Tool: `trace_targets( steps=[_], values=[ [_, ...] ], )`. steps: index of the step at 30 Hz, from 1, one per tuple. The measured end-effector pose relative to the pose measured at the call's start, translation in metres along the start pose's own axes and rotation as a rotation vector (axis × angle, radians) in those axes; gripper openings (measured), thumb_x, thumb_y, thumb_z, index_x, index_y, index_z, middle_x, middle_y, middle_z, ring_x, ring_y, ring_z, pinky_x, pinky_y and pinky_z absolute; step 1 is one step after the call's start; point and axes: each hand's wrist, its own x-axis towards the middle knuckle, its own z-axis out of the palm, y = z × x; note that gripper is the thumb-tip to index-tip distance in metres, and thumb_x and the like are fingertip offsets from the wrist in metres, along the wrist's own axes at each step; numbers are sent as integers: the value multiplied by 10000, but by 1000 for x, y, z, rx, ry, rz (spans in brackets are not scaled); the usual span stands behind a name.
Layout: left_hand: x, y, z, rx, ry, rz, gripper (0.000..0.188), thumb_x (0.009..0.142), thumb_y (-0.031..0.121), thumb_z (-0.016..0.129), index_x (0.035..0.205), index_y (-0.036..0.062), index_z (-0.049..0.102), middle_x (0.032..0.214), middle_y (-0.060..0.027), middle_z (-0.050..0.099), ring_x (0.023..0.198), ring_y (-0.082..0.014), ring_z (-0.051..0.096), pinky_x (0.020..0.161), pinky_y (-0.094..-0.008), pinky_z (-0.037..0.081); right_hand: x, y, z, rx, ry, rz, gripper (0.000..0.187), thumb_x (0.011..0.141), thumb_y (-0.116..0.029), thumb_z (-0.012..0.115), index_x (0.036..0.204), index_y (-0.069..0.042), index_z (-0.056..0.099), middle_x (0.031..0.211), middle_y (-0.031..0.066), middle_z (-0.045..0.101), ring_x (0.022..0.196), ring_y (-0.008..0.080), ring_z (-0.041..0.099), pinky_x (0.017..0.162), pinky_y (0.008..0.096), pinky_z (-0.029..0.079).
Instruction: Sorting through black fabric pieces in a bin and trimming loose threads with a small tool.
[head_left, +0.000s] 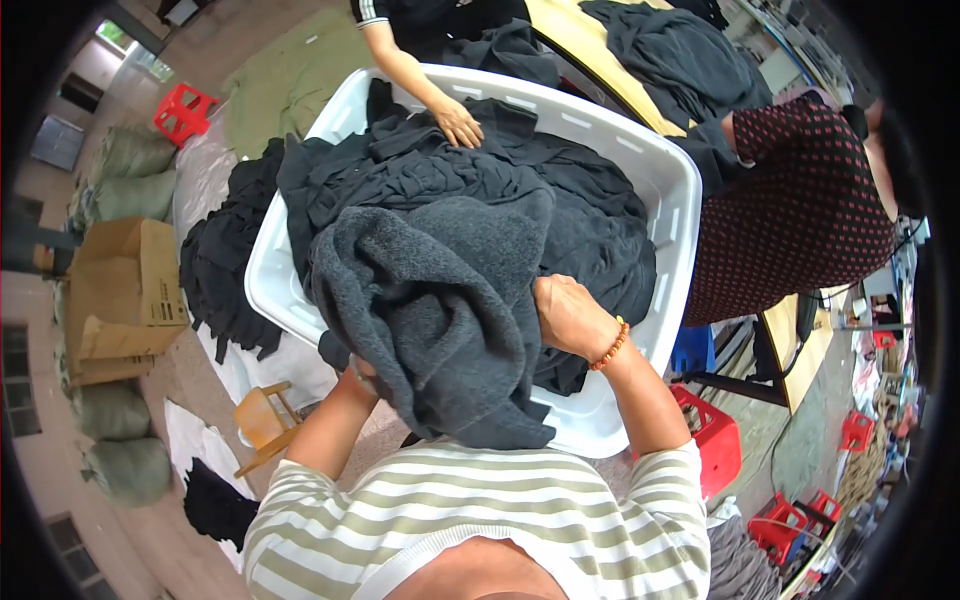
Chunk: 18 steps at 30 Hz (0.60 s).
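Right hand: the right hand (572, 315) is curled into a loose fist at the right edge of the fleece, pinching it; the fingertips are tucked out of sight.
Left hand: the left hand (366, 374) is almost wholly covered by hanging cloth; whether its fingers are spread or closed, I cannot tell.
Bracelet: an orange bead bracelet (610, 346) circles the right wrist.
Fleece: the dark grey fleece cloth (440, 250) is bunched between both hands, above the tub's near side, its lower corner hanging in front of the striped shirt (480, 505); its folds hide its full outline.
Tub: the white plastic tub (683, 190) has its near rim partly covered by the fleece.
Pile: dark garments (600, 230) fill the tub, too tangled to separate.
Far co-worker: one co-worker's hand (458, 124) rests on the pile, fingers fanned; the body is cut off above.
Right-side co-worker: a person in a dotted dark top (790, 220); hands hidden.
Left floor: an open cardboard box (125, 285), its inside shadowed, and a small wooden chair (264, 420), partly cropped by the forearm.
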Motion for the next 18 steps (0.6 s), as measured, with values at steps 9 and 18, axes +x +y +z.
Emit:
trace_targets(
  steps=[9,18],
  values=[
    [-10,19,5,-459,237,-669,535,965,278,503,1374,-46,388,1386,-199,456,1248,-304,489,1100,-424,359,-94,67,90,-57,-26,345,204,830,-212,642,857,-27,561,713,203,630,717,399,631,649,495,500],
    [163,15,92,-259,122,-612,458,977,302,488,1308,-15,492,1284,-149,565,1143,-241,575,1031,-377,442,-155,90,87,-16,60,513,168,809,-163,645,850,-33,546,675,205,629,685,393,642,635,478,511]
  ],
)
